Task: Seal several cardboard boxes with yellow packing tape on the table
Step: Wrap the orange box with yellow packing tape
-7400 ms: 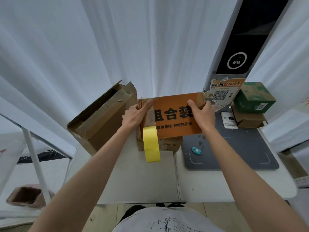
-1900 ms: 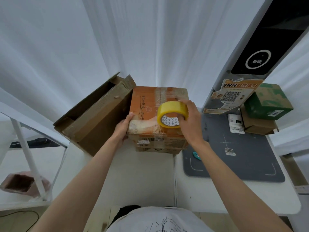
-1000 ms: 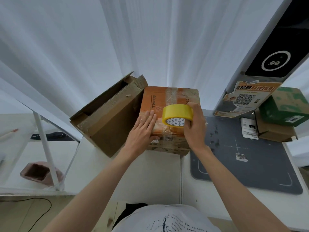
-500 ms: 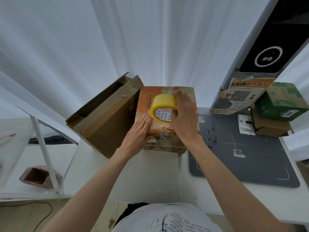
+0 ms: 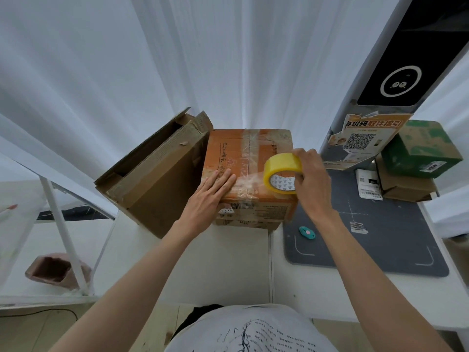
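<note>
While the left hand [image 5: 214, 193] presses flat on the orange box [image 5: 250, 158], the right hand [image 5: 311, 179], gripping the tape roll [image 5: 281, 171], has pulled rightward. A strip now spans the top; sealing underway.

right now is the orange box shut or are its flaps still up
Shut. The orange box's top flaps lie flat under old clear tape; the left hand presses them while the right hand pulls the yellow tape roll across.
</note>
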Tool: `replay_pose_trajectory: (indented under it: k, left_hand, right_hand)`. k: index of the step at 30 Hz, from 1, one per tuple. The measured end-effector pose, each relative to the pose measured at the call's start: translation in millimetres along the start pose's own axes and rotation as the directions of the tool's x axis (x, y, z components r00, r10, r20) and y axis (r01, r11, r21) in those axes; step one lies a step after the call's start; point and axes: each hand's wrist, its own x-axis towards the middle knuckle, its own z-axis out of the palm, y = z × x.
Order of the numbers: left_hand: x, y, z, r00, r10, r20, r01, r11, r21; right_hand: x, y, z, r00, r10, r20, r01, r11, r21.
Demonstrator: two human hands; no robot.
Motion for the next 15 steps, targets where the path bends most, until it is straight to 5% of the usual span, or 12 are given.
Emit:
replay_pose_trajectory:
  k: [15]
  left_hand:
    - [3.6, -5.5, -0.9, 0.998, 0.05, -0.031, -0.049, 0.999, 0.006]
  right_hand:
    - [-2.6, 51.0, -24.2, 0.994, -0.099, -0.055, 0.094, 0.992, -0.086]
